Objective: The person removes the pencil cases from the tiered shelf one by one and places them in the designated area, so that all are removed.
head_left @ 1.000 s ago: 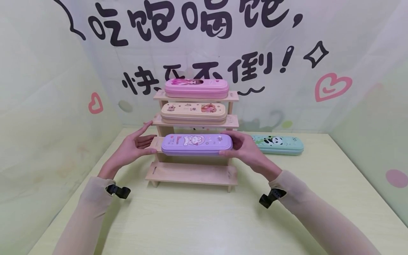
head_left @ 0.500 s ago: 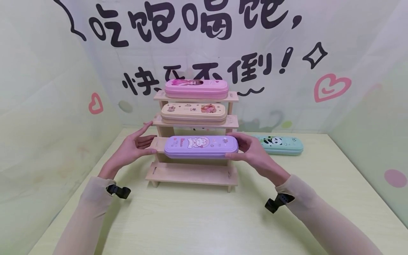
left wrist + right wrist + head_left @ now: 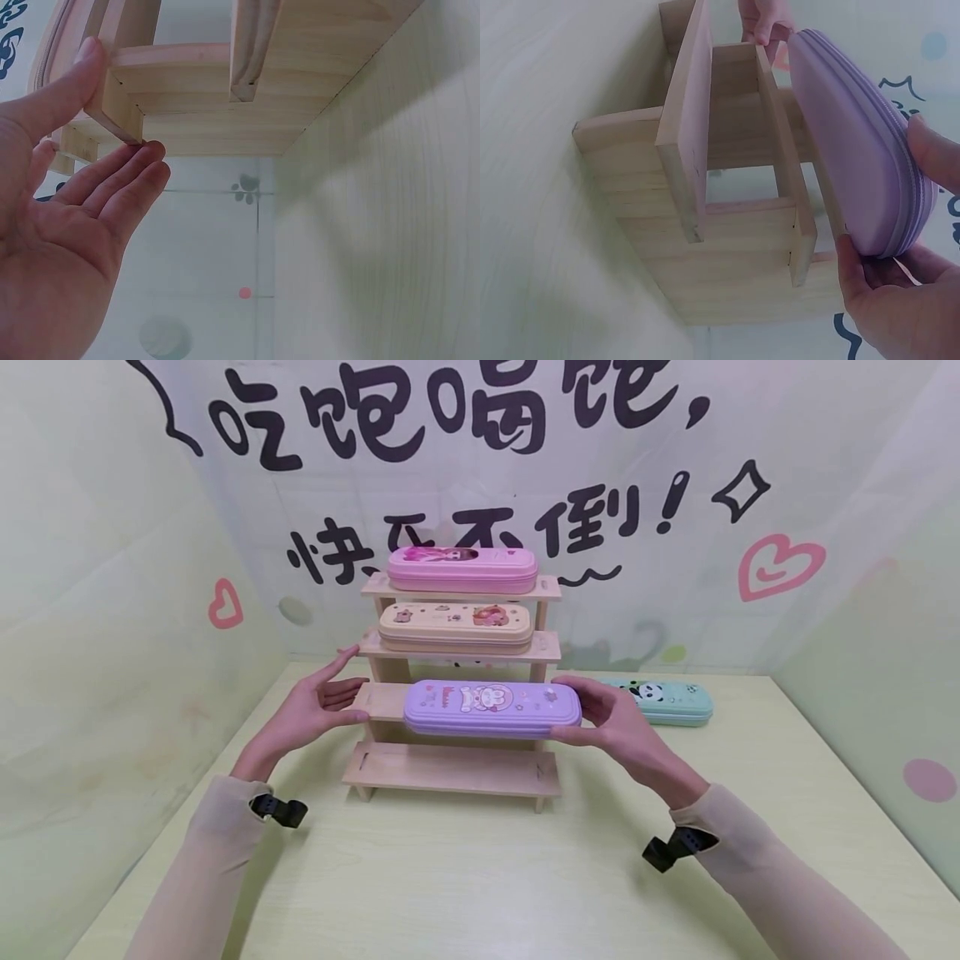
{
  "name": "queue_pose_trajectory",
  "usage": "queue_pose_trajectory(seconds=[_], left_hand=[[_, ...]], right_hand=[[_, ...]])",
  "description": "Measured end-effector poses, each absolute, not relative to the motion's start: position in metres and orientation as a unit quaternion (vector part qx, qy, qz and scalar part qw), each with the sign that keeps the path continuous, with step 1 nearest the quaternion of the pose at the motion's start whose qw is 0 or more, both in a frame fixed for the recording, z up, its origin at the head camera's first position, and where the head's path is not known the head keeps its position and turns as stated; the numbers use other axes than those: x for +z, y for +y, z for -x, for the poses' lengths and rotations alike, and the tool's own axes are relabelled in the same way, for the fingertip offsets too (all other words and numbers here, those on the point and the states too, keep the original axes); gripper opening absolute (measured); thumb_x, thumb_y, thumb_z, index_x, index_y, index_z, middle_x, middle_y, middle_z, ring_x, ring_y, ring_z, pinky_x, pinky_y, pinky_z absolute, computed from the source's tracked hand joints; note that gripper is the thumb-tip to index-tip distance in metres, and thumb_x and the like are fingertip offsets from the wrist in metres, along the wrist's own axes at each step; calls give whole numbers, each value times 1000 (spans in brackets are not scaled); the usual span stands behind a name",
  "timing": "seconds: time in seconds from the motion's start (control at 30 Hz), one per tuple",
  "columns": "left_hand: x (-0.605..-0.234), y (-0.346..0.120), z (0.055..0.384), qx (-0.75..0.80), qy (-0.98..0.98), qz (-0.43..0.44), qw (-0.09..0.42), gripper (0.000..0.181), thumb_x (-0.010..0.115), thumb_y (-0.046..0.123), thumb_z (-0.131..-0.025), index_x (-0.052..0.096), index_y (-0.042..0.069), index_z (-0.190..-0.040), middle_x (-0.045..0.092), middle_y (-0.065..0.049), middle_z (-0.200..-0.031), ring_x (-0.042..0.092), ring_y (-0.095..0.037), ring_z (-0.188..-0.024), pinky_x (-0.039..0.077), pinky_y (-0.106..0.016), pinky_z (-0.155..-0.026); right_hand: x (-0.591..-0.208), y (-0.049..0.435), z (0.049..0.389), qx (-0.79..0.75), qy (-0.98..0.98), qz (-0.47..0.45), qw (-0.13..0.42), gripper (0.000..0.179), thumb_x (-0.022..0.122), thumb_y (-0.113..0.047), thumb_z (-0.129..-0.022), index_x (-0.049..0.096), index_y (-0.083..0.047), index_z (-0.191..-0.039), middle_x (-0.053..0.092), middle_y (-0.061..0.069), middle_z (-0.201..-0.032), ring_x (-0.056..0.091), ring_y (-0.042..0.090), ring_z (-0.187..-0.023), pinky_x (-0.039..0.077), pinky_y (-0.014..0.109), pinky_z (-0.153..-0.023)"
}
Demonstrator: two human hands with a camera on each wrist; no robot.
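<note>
A purple pencil case [image 3: 492, 708] with a cartoon rabbit overlaps the third tier of a wooden display rack [image 3: 450, 768] in the head view. My right hand [image 3: 611, 718] grips its right end, thumb at the front and fingers behind. Seen from the right wrist, the case [image 3: 847, 142] is tilted and apart from the tier's board, its zip side towards the thumb. My left hand [image 3: 311, 706] holds the left end of that tier; the left wrist view shows the thumb on one side of the board and the fingertips [image 3: 154, 150] at its other edge.
A pink pencil case [image 3: 462, 568] lies on the top tier and a cream one [image 3: 456, 627] on the second. Behind my right hand, a mint panda pencil case [image 3: 675, 703] rests on the table [image 3: 450, 877]. Printed cloth [image 3: 645, 585] walls in the back and sides.
My right hand has drawn the purple pencil case to the right and slightly towards me, baring more of the third tier's left end. The left hand stays in place.
</note>
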State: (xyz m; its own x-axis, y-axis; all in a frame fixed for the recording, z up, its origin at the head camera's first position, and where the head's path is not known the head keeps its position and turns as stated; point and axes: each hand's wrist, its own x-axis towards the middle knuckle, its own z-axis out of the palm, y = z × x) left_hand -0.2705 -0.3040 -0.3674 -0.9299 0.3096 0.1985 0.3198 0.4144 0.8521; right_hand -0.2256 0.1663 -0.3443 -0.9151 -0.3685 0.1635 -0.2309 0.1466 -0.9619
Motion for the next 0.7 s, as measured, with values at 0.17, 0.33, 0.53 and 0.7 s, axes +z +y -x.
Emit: queue_pose_trajectory(seconds=[0.17,0.33,0.53,0.7], left_hand=[[-368,-304,271,-509,-840,188,5,104,86,7,-90,25,39,-168,49,-28,-154,52,-39,-140,51,-32,-106],[-368,-304,271,-509,-839,193,8,104,86,9,-89,26,39,-168,49,-28,-154,52,-39,-140,51,-33,-106],[-368,-304,271,-511,-837,194,9,103,86,9,-89,26,38,-168,49,-29,-154,52,-39,-140,51,-33,-106],[-368,-304,270,-515,-834,197,7,103,86,7,-90,25,37,-168,48,-30,-154,51,-40,-141,51,-32,-106]], right_hand=[[-346,175,221,-624,753,201,51,67,84,-3,-88,56,-1,-149,59,17,-142,62,23,-121,54,22,-100],[-347,186,216,-627,750,204,47,66,82,-1,-89,55,1,-150,58,18,-143,63,22,-119,55,22,-99],[-348,200,213,-625,753,201,41,66,82,-1,-91,54,1,-151,57,16,-143,63,19,-118,56,22,-96],[-351,212,210,-619,758,200,37,68,82,-2,-91,52,2,-151,57,14,-143,63,18,-119,55,21,-98]])
